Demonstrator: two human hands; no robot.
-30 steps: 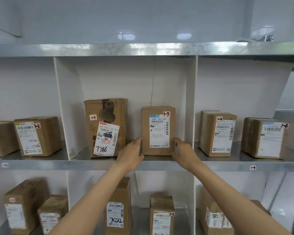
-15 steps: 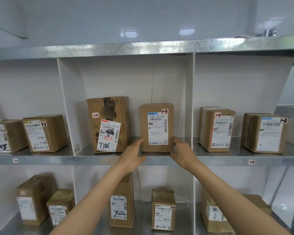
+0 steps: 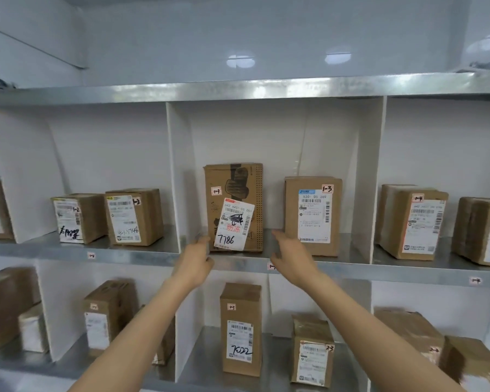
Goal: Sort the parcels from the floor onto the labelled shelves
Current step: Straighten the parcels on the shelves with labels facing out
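**A:** Both hands are at the middle bay, centre of the frame. The left hand (image 3: 195, 258) sits at the lower left corner of the box marked 7786 (image 3: 234, 182), fingers loose and gripping nothing. I can't tell whether it touches the cardboard.

**B:** And the right hand (image 3: 292, 257) is straight-fingered and empty, pointing into the gap between that box and the neighbouring box (image 3: 313, 247) to its right.

**A:** Looks like a squaring-up job to me. Both boxes stand upright on the shelf (image 3: 142, 257), both stickered 1-3.

**B:** Then the trick is low, even pressure from both sides. Push high and that tall box could tip back.

**A:** Have the label (image 3: 234, 227) face out too, and don't nudge the neighbour, because the two stand near each other.
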